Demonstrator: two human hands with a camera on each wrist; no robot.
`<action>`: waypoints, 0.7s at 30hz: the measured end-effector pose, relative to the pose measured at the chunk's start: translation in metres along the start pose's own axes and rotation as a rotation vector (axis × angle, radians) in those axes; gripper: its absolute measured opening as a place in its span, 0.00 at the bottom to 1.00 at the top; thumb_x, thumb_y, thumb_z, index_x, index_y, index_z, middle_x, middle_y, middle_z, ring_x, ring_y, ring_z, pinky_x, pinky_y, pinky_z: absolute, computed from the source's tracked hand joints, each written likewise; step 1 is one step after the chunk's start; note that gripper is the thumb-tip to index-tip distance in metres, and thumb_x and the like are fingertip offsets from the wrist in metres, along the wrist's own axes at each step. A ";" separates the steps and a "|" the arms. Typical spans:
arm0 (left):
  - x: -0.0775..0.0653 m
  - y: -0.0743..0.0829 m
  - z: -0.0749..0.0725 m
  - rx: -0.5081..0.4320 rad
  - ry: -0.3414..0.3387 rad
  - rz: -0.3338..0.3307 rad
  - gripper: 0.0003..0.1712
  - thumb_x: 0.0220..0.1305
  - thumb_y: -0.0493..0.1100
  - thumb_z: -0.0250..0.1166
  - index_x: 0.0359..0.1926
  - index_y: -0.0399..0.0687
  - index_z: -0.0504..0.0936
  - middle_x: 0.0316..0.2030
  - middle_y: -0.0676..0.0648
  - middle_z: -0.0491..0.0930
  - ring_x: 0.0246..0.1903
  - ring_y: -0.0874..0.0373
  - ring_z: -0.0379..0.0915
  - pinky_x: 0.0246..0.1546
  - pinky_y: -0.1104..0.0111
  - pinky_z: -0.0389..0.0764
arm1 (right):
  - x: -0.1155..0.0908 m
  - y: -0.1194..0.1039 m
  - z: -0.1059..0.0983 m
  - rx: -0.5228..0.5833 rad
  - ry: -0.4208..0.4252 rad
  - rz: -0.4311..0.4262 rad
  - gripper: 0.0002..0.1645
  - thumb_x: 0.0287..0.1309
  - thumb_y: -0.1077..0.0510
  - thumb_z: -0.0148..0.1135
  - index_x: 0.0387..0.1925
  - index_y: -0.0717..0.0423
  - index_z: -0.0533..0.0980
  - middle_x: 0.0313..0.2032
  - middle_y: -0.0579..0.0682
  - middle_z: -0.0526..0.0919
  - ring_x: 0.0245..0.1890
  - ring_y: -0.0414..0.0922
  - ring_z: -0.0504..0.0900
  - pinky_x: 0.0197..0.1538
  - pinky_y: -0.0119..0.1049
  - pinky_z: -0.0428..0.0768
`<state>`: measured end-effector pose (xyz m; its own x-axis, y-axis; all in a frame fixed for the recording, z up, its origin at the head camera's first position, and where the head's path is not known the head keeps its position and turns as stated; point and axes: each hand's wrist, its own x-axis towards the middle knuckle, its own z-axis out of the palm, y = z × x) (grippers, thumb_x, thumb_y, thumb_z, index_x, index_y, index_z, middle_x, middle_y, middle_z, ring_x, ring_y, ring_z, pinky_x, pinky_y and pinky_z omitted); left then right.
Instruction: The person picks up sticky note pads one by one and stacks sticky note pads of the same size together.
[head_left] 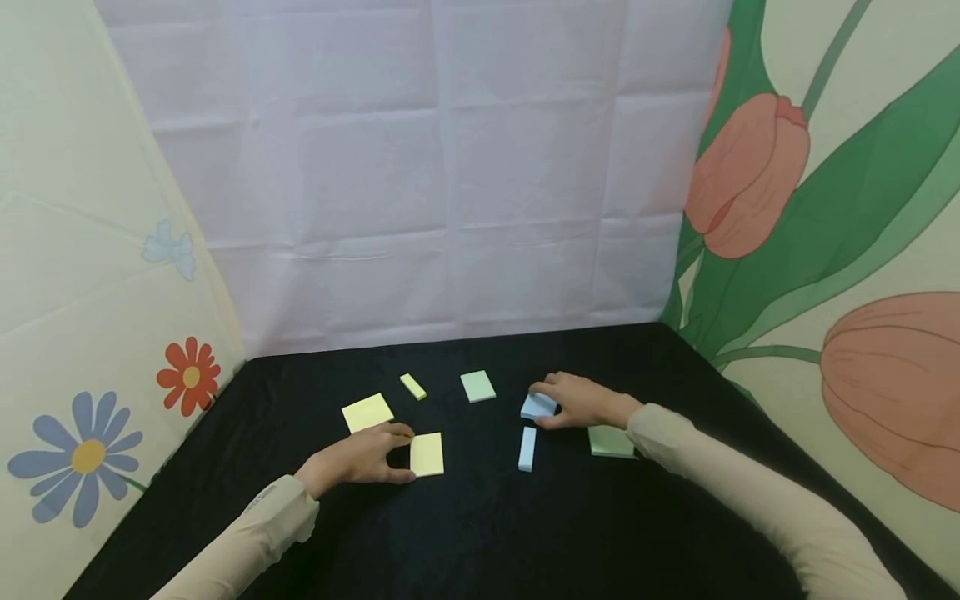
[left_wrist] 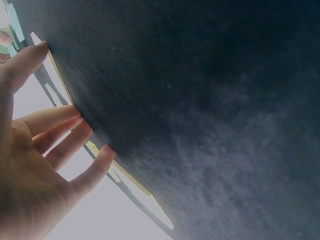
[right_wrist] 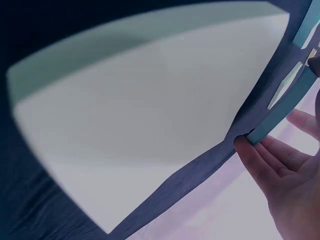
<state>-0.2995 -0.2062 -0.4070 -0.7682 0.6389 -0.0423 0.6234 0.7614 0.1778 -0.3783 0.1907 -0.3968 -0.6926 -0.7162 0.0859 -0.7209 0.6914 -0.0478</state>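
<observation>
In the head view my left hand (head_left: 363, 454) holds a square yellow sticky note pad (head_left: 427, 455) by its left side, thumb at the near corner and forefinger at the far one. In the left wrist view, other fingertips (left_wrist: 107, 152) reach the edge of a second yellow pad (head_left: 367, 412). My right hand (head_left: 581, 402) grips a blue sticky note pad (head_left: 537, 406) between thumb and fingers, and the right wrist view shows this blue pad (right_wrist: 282, 112) spanning the gap between them. Just nearer lies a narrow blue pad (head_left: 527, 449).
A green pad (head_left: 612, 442) lies under the right forearm, partly covered by the sleeve. Farther back are a pale green pad (head_left: 477, 386) and a narrow yellow pad (head_left: 412, 386). Black cloth (head_left: 465, 542) covers the table, with a white sheet (head_left: 450, 183) hanging behind.
</observation>
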 end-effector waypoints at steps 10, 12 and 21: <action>0.000 0.001 0.000 0.000 0.000 -0.003 0.38 0.64 0.60 0.66 0.62 0.35 0.76 0.63 0.41 0.71 0.62 0.45 0.68 0.59 0.53 0.70 | 0.005 -0.011 0.000 -0.003 0.017 -0.035 0.33 0.63 0.38 0.62 0.61 0.54 0.74 0.46 0.51 0.78 0.39 0.43 0.74 0.41 0.42 0.76; 0.000 0.001 0.000 0.001 -0.003 -0.006 0.38 0.64 0.60 0.66 0.62 0.35 0.76 0.63 0.42 0.71 0.63 0.45 0.67 0.59 0.53 0.70 | 0.007 -0.013 0.001 -0.002 0.014 -0.038 0.33 0.63 0.37 0.61 0.61 0.53 0.74 0.46 0.51 0.78 0.39 0.43 0.74 0.41 0.41 0.76; 0.001 0.001 0.000 0.006 0.000 0.008 0.37 0.64 0.59 0.67 0.62 0.34 0.76 0.63 0.41 0.72 0.62 0.45 0.69 0.59 0.53 0.71 | 0.015 -0.024 0.002 0.012 -0.015 -0.031 0.33 0.63 0.37 0.61 0.61 0.52 0.74 0.48 0.51 0.78 0.42 0.43 0.75 0.43 0.41 0.77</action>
<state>-0.2998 -0.2049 -0.4067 -0.7630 0.6451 -0.0406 0.6306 0.7568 0.1721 -0.3708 0.1632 -0.3960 -0.6700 -0.7388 0.0728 -0.7424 0.6675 -0.0576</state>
